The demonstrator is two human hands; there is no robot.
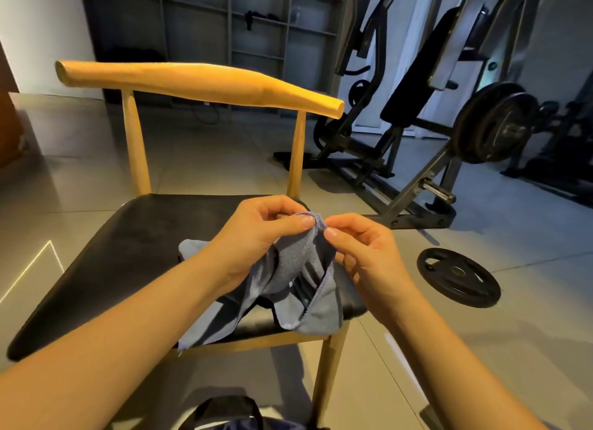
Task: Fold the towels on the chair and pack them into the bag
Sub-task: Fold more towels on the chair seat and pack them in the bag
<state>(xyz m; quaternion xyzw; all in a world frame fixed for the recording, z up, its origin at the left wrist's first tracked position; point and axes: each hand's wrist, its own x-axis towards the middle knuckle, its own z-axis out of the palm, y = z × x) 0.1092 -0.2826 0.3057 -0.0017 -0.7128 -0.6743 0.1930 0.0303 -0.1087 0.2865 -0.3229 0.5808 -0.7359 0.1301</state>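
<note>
Bag at bottom edge, black handles showing, in front of the chair. Grey-blue towel bunched, lower part draped on the black seat, top edge lifted. Left hand pinches that edge, thumb against curled fingers; right hand pinches just beside it. Beyond: weight plate flat on floor, weight machine, shelving.
</note>
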